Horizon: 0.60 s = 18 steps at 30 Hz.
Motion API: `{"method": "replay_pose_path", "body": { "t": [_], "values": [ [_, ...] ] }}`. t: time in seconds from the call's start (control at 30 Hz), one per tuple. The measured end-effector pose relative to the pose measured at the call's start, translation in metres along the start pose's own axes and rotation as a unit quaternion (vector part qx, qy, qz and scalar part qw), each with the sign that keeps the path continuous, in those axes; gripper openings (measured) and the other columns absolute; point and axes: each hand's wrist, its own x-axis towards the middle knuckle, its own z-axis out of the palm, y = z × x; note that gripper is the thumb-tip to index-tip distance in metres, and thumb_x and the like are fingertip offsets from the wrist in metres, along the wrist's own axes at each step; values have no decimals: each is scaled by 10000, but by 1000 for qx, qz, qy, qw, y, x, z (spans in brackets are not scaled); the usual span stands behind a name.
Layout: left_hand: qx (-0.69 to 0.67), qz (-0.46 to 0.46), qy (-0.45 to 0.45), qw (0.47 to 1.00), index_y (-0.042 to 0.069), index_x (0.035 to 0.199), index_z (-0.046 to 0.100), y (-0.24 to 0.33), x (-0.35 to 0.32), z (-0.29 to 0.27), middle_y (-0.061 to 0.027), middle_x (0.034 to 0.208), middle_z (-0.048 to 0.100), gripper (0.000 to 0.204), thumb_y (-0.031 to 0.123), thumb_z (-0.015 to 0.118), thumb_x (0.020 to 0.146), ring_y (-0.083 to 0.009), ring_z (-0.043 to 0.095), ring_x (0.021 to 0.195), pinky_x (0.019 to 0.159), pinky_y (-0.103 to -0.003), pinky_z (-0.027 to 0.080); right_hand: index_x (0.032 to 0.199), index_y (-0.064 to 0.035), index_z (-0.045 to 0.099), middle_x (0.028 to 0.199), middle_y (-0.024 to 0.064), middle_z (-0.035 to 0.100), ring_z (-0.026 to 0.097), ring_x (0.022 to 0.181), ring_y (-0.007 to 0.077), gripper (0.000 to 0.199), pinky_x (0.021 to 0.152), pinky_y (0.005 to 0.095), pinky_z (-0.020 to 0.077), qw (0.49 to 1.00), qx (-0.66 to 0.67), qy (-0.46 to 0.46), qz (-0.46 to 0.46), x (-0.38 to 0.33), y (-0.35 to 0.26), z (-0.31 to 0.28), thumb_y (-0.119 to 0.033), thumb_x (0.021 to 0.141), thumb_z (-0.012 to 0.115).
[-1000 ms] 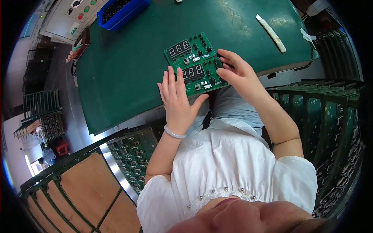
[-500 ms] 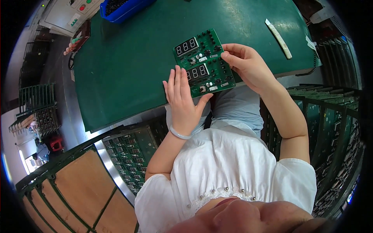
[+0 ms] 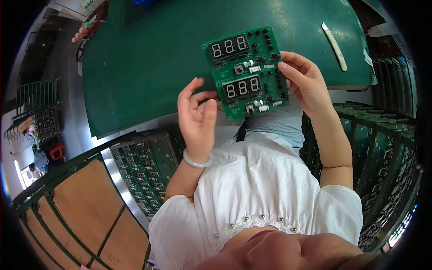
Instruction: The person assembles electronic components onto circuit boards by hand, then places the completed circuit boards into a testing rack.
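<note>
A green circuit board (image 3: 216, 67), made of two joined panels, is raised above the green table near its front edge. Each panel carries a three-digit display, black push buttons, white connectors and a small knob-like part. My right hand (image 3: 307, 81) pinches the board's right edge, thumb on the face and the other fingers behind. Just off the board's left edge is my left hand (image 3: 196, 119), open, fingers apart and slightly curled, holding nothing. Its fingertips come close to the edge; whether one touches is unclear.
A craft knife with a wrapped pale handle (image 3: 335, 47) lies on the green table (image 3: 139, 76) at the right. Part of a blue bin (image 3: 143, 2) shows at the far edge. Racks of circuit boards (image 3: 141, 177) stand at my left, and another rack (image 3: 375, 148) at my right.
The board has come up closer to me and tilted toward view. My left hand has left the board's face and moved off to its left. My right hand keeps its grip.
</note>
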Motion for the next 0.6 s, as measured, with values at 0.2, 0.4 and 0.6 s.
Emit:
{"method": "replay_pose_path", "body": {
  "t": [0.2,0.4,0.6],
  "values": [
    [-149,-207,-55,965,-37,1123,609,11,-32,-32,-78,976,687,237,141,606,967,-120,644,840,748,-249,513,1172,10,623,954,0,673,501,719,12,304,620,165,383,995,80,-44,41,-29,27,8,-70,885,683],
    [-77,-213,3,974,-47,908,637,40,-42,-18,18,832,592,110,59,640,935,-23,482,707,623,-173,376,1161,0,628,983,24,684,560,777,37,296,662,188,451,984,132,-72,92,-40,44,5,-65,879,689],
    [-44,-199,15,979,-51,887,626,48,-46,-15,-2,846,592,78,18,632,923,-29,486,707,634,-178,381,1138,-22,634,1056,59,685,656,961,139,275,831,307,553,975,162,-97,116,-43,47,4,-79,876,693]
  ]
}}
